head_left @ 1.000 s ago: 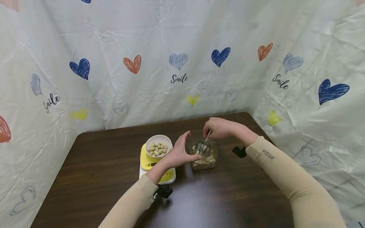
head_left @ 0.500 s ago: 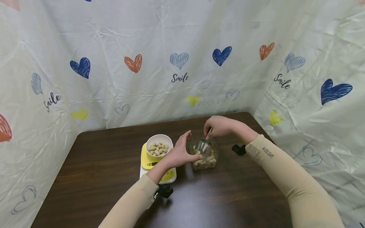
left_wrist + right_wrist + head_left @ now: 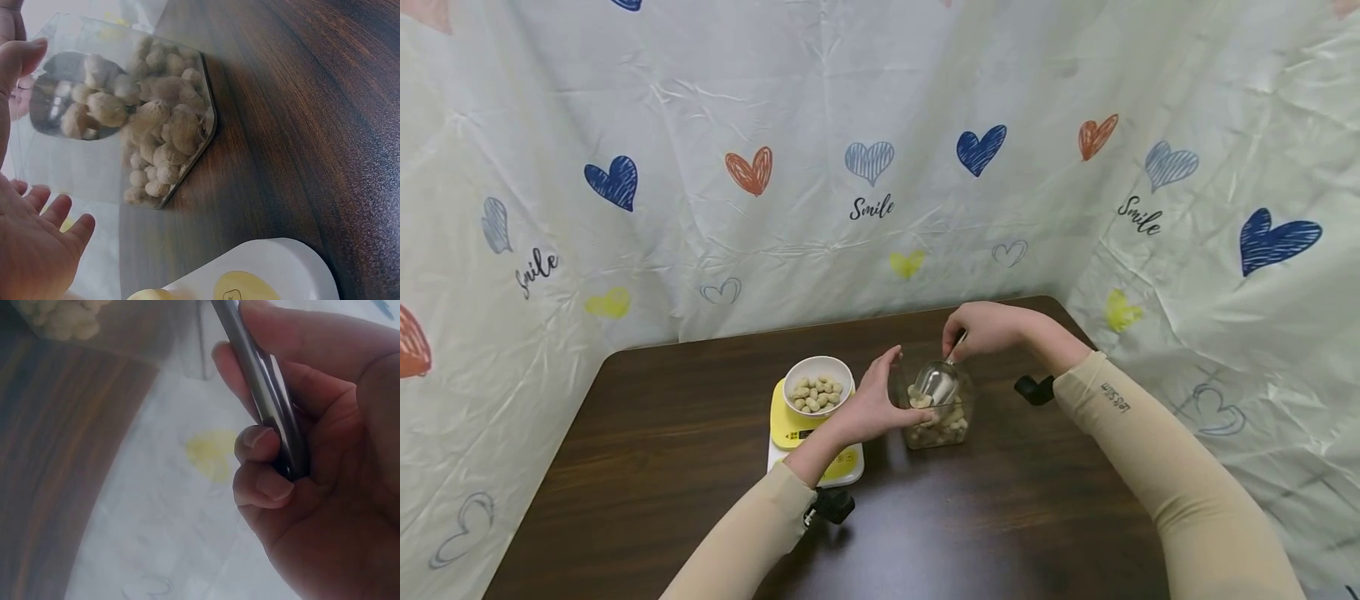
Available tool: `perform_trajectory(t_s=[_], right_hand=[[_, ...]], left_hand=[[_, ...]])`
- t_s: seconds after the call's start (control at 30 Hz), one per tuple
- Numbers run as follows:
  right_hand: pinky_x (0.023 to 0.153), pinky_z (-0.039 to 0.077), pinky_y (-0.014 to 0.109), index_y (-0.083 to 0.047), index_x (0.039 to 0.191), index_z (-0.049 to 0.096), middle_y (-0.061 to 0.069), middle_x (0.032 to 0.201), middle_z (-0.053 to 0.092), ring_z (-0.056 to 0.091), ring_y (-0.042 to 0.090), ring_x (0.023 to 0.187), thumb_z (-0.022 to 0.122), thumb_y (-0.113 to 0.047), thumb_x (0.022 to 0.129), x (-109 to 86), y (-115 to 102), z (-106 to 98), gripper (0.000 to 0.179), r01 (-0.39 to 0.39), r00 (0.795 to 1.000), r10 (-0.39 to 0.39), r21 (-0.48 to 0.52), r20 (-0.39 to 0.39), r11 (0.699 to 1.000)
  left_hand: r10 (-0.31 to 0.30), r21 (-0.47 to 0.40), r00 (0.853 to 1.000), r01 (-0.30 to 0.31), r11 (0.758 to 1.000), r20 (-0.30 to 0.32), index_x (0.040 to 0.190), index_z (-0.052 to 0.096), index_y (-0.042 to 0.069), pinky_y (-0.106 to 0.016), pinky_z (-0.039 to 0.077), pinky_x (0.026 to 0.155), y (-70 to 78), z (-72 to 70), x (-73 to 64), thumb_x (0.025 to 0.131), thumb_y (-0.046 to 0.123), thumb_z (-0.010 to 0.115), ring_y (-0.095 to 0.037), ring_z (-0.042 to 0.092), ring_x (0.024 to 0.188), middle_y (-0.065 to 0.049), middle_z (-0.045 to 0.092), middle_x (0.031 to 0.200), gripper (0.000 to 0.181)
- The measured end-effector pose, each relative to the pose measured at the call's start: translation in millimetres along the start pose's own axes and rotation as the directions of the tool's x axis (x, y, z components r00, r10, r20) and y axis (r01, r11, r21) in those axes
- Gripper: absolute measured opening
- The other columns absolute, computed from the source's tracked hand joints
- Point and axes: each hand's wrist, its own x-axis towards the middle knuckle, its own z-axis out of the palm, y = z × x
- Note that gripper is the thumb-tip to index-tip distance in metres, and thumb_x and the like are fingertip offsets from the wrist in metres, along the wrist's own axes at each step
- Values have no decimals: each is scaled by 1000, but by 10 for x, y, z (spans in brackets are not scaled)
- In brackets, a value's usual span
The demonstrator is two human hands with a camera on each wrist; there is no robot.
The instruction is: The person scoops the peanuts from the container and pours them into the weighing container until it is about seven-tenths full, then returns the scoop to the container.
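A clear square container (image 3: 937,435), partly filled with pale nuts that look like unshelled peanuts (image 3: 165,134), stands on the table. My left hand (image 3: 874,403) holds it at the left side, thumb on the near wall and the other fingers spread along the side. My right hand (image 3: 988,327) grips the handle of a metal scoop (image 3: 937,382) from above, fingers curled round it in the right wrist view. Inside the container the scoop's bowl is tilted and bears several nuts, seen through the wall in the left wrist view.
Left of the container is a yellow and white kitchen scale (image 3: 790,425), with a white bowl (image 3: 817,363) of similar nuts on it. My left forearm passes over the scale's right side. A printed cloth (image 3: 797,275) hangs behind the dark wooden table (image 3: 662,442).
My right hand has shifted slightly right, and the scoop has risen a little and changed its tilt within the container. The left hand, container, bowl and scale stay put.
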Motion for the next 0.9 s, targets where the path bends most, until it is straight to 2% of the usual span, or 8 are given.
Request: perform_trajectory(t_s=[0.17, 0.33, 0.53, 0.9], right_hand=[[80, 50, 39, -18, 99, 76, -2, 103, 70, 61, 19, 92, 73, -20, 94, -52, 54, -60, 6, 14, 1000, -14, 96, 2, 995], [82, 49, 42, -15, 104, 76, 2, 105, 70, 60, 20, 91, 72, -19, 95, -65, 202, -83, 10, 21, 999, -26, 195, 22, 981], [85, 50, 39, -14, 106, 76, 3, 105, 70, 61, 22, 93, 73, -21, 95, -40, 344, -77, 13, 18, 999, -26, 237, 28, 971], [86, 50, 39, -11, 106, 76, 5, 105, 70, 62, 22, 94, 73, -18, 94, 66, 404, -95, 14, 3, 997, -24, 279, 74, 960]], left_hand=[[13, -2, 1000, -13, 1000, -8, 163, 17, 12, -45, 36, 111, -18, 12, 12, 74, 52, 88, -22, 36, 141, -13, 36, 157, 121], [5, -10, 1000, -5, 1000, 6, 164, 16, 16, -46, 37, 111, -32, 8, 18, 75, 52, 88, -23, 35, 143, -15, 35, 158, 121], [-4, -9, 1000, 4, 1000, 16, 165, 15, 18, -46, 36, 112, -50, 10, 28, 75, 54, 87, -23, 34, 144, -13, 35, 158, 121], [2, -14, 1000, -2, 1000, 3, 164, 17, 15, -46, 36, 112, -41, 11, 24, 74, 52, 88, -23, 35, 143, -10, 36, 157, 120]])
